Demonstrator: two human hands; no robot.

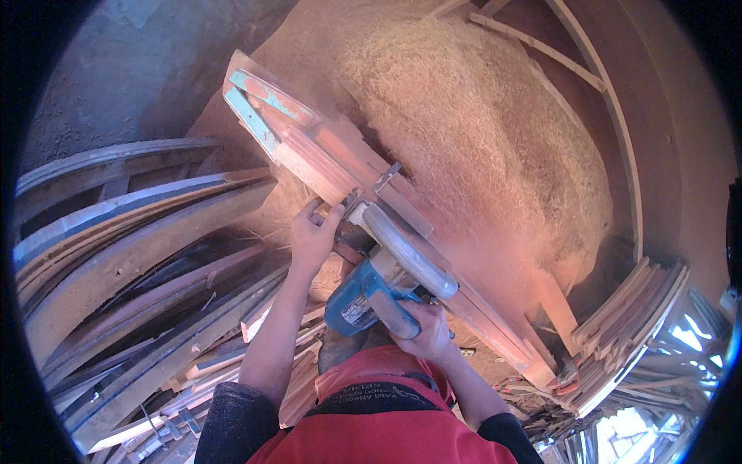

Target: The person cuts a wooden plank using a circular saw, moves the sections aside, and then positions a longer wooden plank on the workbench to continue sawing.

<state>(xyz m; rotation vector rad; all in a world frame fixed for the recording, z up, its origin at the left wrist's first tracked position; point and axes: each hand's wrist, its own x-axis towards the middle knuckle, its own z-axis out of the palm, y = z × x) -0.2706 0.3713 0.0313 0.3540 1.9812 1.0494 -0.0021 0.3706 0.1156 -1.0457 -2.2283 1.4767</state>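
My right hand is wrapped around the rear handle of a blue circular saw, whose silver blade guard points up and away to the left. The saw rests on a long plank that runs from far left to near right. Just ahead of the saw, my left hand is closed at the plank's near edge, thumb and fingers bent. What its fingertips grip is too small to tell. Fine dust hangs beside the saw. Two pieces with turquoise paint lie at the plank's far end.
A big heap of sawdust rises beyond the plank. Long curved boards are stacked at the left. More thin boards are piled at the right, and a wooden frame leans behind the heap.
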